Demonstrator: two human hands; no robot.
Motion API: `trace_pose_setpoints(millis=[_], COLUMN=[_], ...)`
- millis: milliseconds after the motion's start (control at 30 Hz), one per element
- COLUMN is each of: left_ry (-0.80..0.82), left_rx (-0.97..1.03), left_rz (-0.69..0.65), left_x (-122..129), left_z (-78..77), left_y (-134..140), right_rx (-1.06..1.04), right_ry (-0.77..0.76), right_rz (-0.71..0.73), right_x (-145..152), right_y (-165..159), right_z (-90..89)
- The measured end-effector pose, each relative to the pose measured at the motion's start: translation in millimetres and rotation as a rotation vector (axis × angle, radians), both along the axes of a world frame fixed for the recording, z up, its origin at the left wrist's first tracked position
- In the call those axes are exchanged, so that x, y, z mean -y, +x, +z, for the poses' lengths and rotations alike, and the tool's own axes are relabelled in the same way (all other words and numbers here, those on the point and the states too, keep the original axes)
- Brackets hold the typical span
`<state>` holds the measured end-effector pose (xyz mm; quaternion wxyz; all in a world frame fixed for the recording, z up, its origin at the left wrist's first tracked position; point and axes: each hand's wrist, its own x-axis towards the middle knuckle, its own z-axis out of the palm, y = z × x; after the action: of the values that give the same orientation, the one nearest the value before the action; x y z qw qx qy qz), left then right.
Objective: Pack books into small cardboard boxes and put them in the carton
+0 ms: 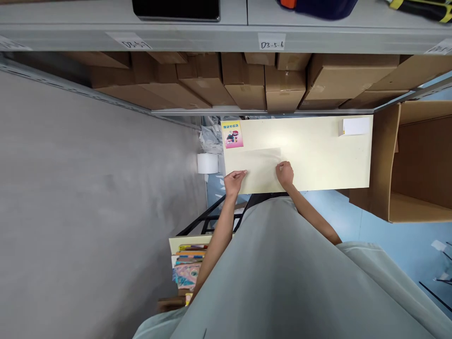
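That thin see-through sheet (262, 170) on the left part of the cream tabletop (325, 160), just below the booklet (232, 134), looks feather-light, limp and slippery, best taken by its side edges. The left hand (235, 182) and right hand (284, 174) have it pinched there between fingertips, it seems, though such faint film is hard to make out.

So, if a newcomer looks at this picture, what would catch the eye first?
Probably the small booklet with the yellow and pink cover, on the far left corner of the pale tabletop. Then the left hand and right hand at a thin see-through sheet, nearer the body. Beyond the tabletop's right end, a large open cardboard box.
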<state>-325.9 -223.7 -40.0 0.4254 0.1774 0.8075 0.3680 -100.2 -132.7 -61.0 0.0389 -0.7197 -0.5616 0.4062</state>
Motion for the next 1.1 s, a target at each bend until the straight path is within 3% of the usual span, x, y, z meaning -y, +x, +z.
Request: trace_pose_setpoints(millis=[100,267,533,767,1100], left_ry=[-0.006,-0.074,-0.08,-0.053,0.074], left_rx=[-0.01,-0.031,-0.047,0.001,0.142], left_rz=[-0.015,-0.033,-0.13,-0.189,-0.317], left_x=[-2.1,-15.0,-46.3,-67.7,-106.6], left_z=[4.2,11.8,27.2,42.4,72.9], left_y=[8.9,24.9,74.6,128.3,199.6], right_rx=[-0.186,-0.522,-0.578,-0.599,-0.339], right_ry=[-0.054,-0.305,-0.368,-0.237,0.184], right_rz=[-0.104,-0.393,-0.351,-0.342,-0.174], right_x=[-2.9,-10.7,-9.6,-29.8,-82.5], right_y=[12.9,40.9,85.5,140.1,300.5], right_z=[2.5,7.0,30.0,58.0,124.7])
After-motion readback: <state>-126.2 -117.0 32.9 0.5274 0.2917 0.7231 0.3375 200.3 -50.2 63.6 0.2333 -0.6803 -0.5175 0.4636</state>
